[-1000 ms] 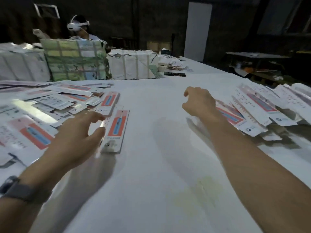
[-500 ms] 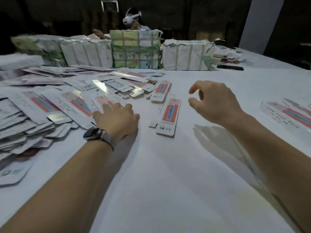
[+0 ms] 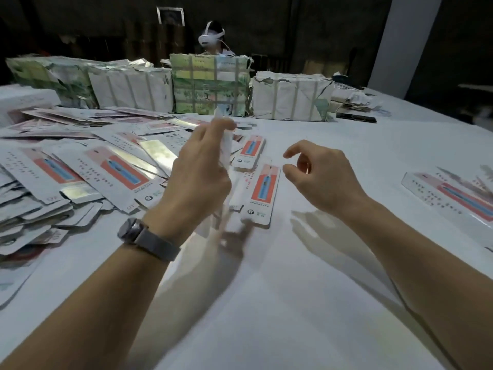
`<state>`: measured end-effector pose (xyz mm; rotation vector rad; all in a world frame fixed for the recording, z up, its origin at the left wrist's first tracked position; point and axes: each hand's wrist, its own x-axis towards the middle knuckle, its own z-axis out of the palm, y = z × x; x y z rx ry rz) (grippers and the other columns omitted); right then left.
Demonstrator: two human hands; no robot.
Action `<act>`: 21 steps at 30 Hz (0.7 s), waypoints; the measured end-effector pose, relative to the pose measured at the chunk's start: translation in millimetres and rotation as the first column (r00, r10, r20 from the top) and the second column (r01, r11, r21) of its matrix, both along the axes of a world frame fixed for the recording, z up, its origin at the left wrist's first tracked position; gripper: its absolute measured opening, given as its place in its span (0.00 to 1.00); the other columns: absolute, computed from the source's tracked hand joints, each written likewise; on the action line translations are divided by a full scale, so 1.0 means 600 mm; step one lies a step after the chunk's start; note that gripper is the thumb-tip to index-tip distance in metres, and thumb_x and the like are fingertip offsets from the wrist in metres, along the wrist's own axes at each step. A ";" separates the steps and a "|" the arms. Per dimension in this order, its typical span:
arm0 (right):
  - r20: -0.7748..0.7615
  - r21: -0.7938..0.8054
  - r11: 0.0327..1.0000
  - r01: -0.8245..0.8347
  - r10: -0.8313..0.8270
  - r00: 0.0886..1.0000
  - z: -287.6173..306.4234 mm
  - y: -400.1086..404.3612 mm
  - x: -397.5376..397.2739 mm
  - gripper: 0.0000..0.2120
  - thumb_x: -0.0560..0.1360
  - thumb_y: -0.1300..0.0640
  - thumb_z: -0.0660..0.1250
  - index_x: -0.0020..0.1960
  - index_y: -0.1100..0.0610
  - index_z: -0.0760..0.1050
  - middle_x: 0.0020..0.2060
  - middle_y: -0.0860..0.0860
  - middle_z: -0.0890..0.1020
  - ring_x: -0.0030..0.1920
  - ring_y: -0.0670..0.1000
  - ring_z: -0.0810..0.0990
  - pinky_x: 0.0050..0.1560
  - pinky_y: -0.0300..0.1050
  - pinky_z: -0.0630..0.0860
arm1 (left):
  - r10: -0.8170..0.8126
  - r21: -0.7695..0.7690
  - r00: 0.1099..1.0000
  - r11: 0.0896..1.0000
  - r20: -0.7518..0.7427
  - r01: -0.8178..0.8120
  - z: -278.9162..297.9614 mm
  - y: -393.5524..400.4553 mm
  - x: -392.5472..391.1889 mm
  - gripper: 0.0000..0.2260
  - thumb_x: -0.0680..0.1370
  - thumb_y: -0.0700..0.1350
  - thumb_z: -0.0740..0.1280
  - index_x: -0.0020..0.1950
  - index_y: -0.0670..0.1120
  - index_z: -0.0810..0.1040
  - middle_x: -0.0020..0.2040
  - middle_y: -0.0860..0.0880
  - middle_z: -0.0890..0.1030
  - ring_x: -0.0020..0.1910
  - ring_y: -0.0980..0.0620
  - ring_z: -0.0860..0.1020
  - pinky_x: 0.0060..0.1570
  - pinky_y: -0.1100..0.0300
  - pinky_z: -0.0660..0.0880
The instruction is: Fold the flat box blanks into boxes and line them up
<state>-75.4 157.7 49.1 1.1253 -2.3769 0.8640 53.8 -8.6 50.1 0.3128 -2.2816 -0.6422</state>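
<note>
We see our left hand (image 3: pixel 198 166) raised above the white table (image 3: pixel 266 303), pinching a flat box blank (image 3: pixel 226 145) edge-on, with a watch (image 3: pixel 138 233) on its wrist. Our right hand (image 3: pixel 317 177) hovers just to the right of it, fingers loosely curled, holding nothing. Between and just below the two hands a folded box (image 3: pixel 262 193) lies flat, another box (image 3: pixel 249 152) just beyond it. A heap of blanks (image 3: pixel 66 166) spreads left of the left hand; wrapped bundles (image 3: pixel 210 84) stand far beyond
</note>
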 end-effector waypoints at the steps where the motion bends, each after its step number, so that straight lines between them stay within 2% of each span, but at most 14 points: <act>1: 0.044 -0.078 0.997 -0.029 0.033 0.998 0.003 -0.001 0.002 0.10 0.78 0.53 0.67 0.58 0.52 0.77 0.34 0.44 0.76 0.36 0.45 0.75 0.39 0.44 0.71 | -0.100 0.101 0.991 0.989 -0.083 0.108 0.007 0.013 0.003 0.32 0.73 0.28 0.66 0.69 0.56 0.66 0.68 0.52 0.72 0.58 0.50 0.77 0.37 0.57 0.83; 2: 0.094 -0.163 0.985 -0.060 0.076 0.993 0.007 -0.003 0.004 0.11 0.78 0.53 0.67 0.60 0.51 0.76 0.33 0.45 0.76 0.35 0.44 0.75 0.39 0.43 0.72 | -0.188 0.215 0.969 0.951 -0.159 0.220 0.012 0.025 0.006 0.32 0.73 0.29 0.67 0.68 0.58 0.66 0.67 0.56 0.72 0.57 0.50 0.81 0.37 0.56 0.84; 4: 0.198 -0.308 0.944 -0.119 0.186 0.962 0.016 -0.007 0.010 0.15 0.78 0.51 0.67 0.64 0.49 0.72 0.34 0.46 0.77 0.35 0.42 0.75 0.38 0.37 0.72 | -0.279 0.436 0.921 0.817 -0.272 0.377 0.014 0.040 0.010 0.31 0.74 0.30 0.67 0.66 0.61 0.66 0.64 0.60 0.71 0.52 0.54 0.85 0.37 0.59 0.83; 6: 0.301 -0.392 0.909 -0.141 0.271 0.914 0.020 -0.010 0.012 0.19 0.78 0.47 0.66 0.68 0.44 0.66 0.38 0.49 0.77 0.37 0.41 0.78 0.39 0.37 0.74 | -0.303 0.609 0.905 0.669 -0.300 0.426 0.007 0.049 0.005 0.32 0.75 0.30 0.67 0.68 0.61 0.66 0.66 0.57 0.74 0.52 0.56 0.84 0.41 0.57 0.84; 8: 0.374 -0.429 0.897 -0.104 0.281 0.884 0.022 -0.009 0.011 0.23 0.78 0.48 0.66 0.70 0.42 0.62 0.40 0.52 0.78 0.42 0.45 0.82 0.43 0.42 0.79 | -0.344 0.721 0.881 0.512 -0.325 0.466 -0.004 0.057 -0.003 0.33 0.75 0.26 0.65 0.70 0.58 0.67 0.65 0.50 0.79 0.53 0.50 0.85 0.43 0.53 0.83; 10: 0.389 -0.436 0.898 -0.056 0.245 0.888 0.023 -0.005 0.006 0.24 0.78 0.50 0.67 0.72 0.45 0.66 0.35 0.48 0.76 0.41 0.45 0.82 0.43 0.47 0.80 | -0.374 0.775 0.861 0.404 -0.345 0.486 -0.009 0.063 -0.007 0.33 0.75 0.24 0.62 0.72 0.54 0.69 0.60 0.47 0.83 0.51 0.48 0.86 0.42 0.53 0.82; 12: 0.347 -0.411 0.911 -0.041 0.198 0.917 0.023 0.000 0.000 0.20 0.78 0.51 0.67 0.70 0.48 0.72 0.27 0.41 0.72 0.33 0.41 0.76 0.39 0.46 0.75 | -0.401 0.777 0.853 0.394 -0.335 0.490 -0.012 0.064 -0.008 0.32 0.74 0.23 0.60 0.73 0.50 0.71 0.55 0.46 0.85 0.47 0.50 0.85 0.38 0.58 0.80; 14: 0.316 -0.409 0.911 -0.062 0.204 0.927 0.027 0.004 0.001 0.18 0.79 0.51 0.67 0.68 0.46 0.74 0.25 0.42 0.72 0.31 0.43 0.76 0.37 0.45 0.75 | -0.463 0.776 0.820 0.356 -0.337 0.521 -0.010 0.070 -0.006 0.31 0.71 0.26 0.60 0.70 0.48 0.76 0.55 0.42 0.84 0.49 0.48 0.84 0.40 0.57 0.81; 15: 0.312 -0.421 0.903 -0.086 0.233 0.921 0.028 0.005 0.004 0.18 0.79 0.50 0.67 0.68 0.44 0.73 0.27 0.46 0.75 0.33 0.46 0.79 0.37 0.46 0.77 | -0.495 0.781 0.797 0.319 -0.345 0.537 -0.009 0.073 -0.004 0.32 0.68 0.28 0.60 0.69 0.48 0.78 0.57 0.40 0.84 0.51 0.46 0.84 0.43 0.54 0.82; 17: 0.305 -0.448 0.883 -0.141 0.299 0.904 0.030 0.004 0.011 0.21 0.79 0.50 0.65 0.71 0.41 0.70 0.33 0.57 0.77 0.33 0.46 0.78 0.36 0.43 0.77 | -0.541 0.789 0.753 0.240 -0.375 0.566 -0.007 0.079 -0.001 0.35 0.64 0.31 0.58 0.68 0.51 0.79 0.61 0.39 0.81 0.53 0.43 0.81 0.50 0.44 0.81; 19: 0.295 -0.475 0.860 -0.188 0.357 0.887 0.032 0.003 0.018 0.22 0.79 0.48 0.63 0.73 0.40 0.68 0.31 0.52 0.75 0.31 0.43 0.75 0.35 0.39 0.74 | -0.578 0.807 0.712 0.148 -0.398 0.572 -0.007 0.082 0.001 0.35 0.65 0.34 0.58 0.68 0.57 0.77 0.63 0.41 0.80 0.56 0.40 0.79 0.54 0.36 0.80; 21: 0.315 -0.498 0.844 -0.199 0.390 0.865 0.035 0.001 0.024 0.24 0.78 0.43 0.62 0.73 0.40 0.66 0.29 0.44 0.76 0.31 0.42 0.76 0.35 0.37 0.73 | -0.622 0.830 0.690 0.114 -0.369 0.546 -0.003 0.082 0.001 0.30 0.69 0.40 0.60 0.69 0.63 0.75 0.64 0.42 0.80 0.61 0.36 0.79 0.52 0.38 0.82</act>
